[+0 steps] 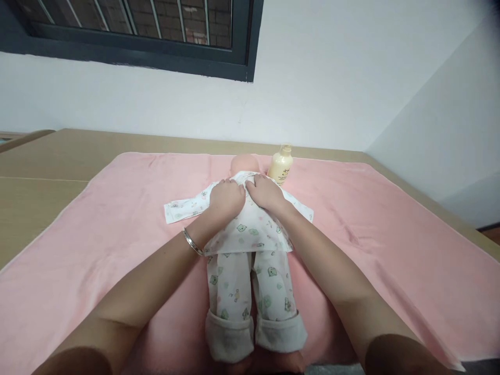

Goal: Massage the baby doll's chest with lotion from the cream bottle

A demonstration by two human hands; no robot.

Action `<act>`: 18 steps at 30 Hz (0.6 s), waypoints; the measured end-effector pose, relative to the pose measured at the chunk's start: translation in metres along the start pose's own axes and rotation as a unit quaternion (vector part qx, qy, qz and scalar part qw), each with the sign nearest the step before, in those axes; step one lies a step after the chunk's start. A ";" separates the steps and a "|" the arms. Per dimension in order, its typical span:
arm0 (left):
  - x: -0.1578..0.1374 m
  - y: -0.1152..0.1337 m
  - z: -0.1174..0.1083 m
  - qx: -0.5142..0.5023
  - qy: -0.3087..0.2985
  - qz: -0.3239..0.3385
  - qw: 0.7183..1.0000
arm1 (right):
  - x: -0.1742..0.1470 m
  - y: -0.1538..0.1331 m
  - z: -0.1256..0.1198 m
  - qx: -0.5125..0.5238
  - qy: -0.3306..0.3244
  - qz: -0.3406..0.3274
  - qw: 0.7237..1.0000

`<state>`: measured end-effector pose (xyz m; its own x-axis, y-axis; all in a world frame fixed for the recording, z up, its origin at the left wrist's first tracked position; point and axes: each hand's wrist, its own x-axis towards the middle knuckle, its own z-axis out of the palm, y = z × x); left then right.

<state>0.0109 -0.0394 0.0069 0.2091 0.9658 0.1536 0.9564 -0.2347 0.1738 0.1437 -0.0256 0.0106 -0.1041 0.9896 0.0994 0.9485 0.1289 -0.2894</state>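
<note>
Resting on the upper part of the shirt [252, 226], the left hand [227, 199] and right hand [266, 193] lie nearly side by side, a narrow gap between them at the middle of the cloth. The doll [250, 242] lies on a pink cloth [351, 219] spread over the counter [42, 159], its head [245, 163] toward the wall and its trousers [234, 281], with thick turned-up cuffs, toward the person. It seems to lie face down, though only the bald crown shows beyond the collar, so that is a fair guess at best. To do this well, I would judge, both palms should bear down lightly and evenly — working outward from the middle line, matching one side to the other, without dragging the shirt up or rolling the doll. The fingers [226, 182] touch the fabric near the shoulders, bent rather than spread wide; whether any of them pinch the cloth is hard to make out — the backs of the hands hide the undersides. The left sleeve [185, 208] lies flat out to the side, while the right one is partly covered by the forearm. A pale yellow pump bottle [280, 167] stands just beside the head, where a careless right elbow or wrist could knock it.
</note>
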 end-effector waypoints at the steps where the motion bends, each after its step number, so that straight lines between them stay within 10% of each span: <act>1: -0.003 0.003 0.000 0.022 0.001 0.011 1.000 | 0.003 0.002 0.001 0.002 -0.002 0.007 1.000; 12: 0.023 -0.019 0.020 -0.161 0.035 -0.009 0.986 | -0.034 -0.027 -0.006 -0.153 -0.013 -0.088 0.984; 18: 0.020 -0.021 0.036 -0.189 0.110 -0.003 0.976 | -0.012 -0.011 0.007 -0.041 0.026 -0.036 0.998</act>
<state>0.0028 -0.0110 -0.0288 0.1151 0.9296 0.3501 0.8049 -0.2938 0.5156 0.1329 -0.0388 0.0058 -0.1596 0.9729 0.1670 0.9605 0.1921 -0.2012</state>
